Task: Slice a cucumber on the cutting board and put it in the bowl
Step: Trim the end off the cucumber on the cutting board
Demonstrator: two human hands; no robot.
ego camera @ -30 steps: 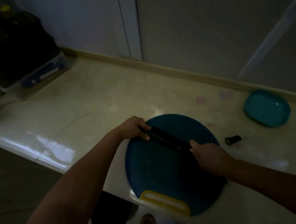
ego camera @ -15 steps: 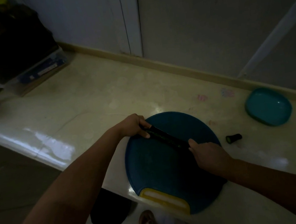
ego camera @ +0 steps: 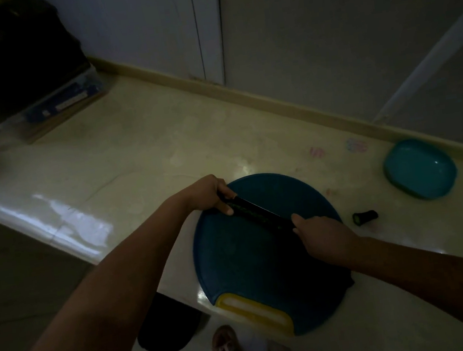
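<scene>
A dark green cucumber [ego camera: 254, 213] lies slantwise across the far half of a round blue cutting board [ego camera: 253, 260] with a yellow handle. My left hand [ego camera: 212, 192] grips its left end at the board's rim. My right hand [ego camera: 320, 234] is curled at its right end, around what looks like a knife [ego camera: 261, 206]. The knife's dark blade runs along the cucumber's top and its handle is hidden in my fist. A teal bowl [ego camera: 419, 169] stands on the counter to the far right, with nothing visible inside. A short cut cucumber end [ego camera: 365, 217] lies between board and bowl.
The pale counter [ego camera: 134, 158] runs along the wall, with its front edge at the left. A dark appliance on a box [ego camera: 35, 83] stands at the far left. My foot [ego camera: 226, 349] and a dark mat [ego camera: 168, 328] are on the floor below. The light is dim.
Both hands stay at the cucumber's two ends on the board. Only the view has shifted slightly.
</scene>
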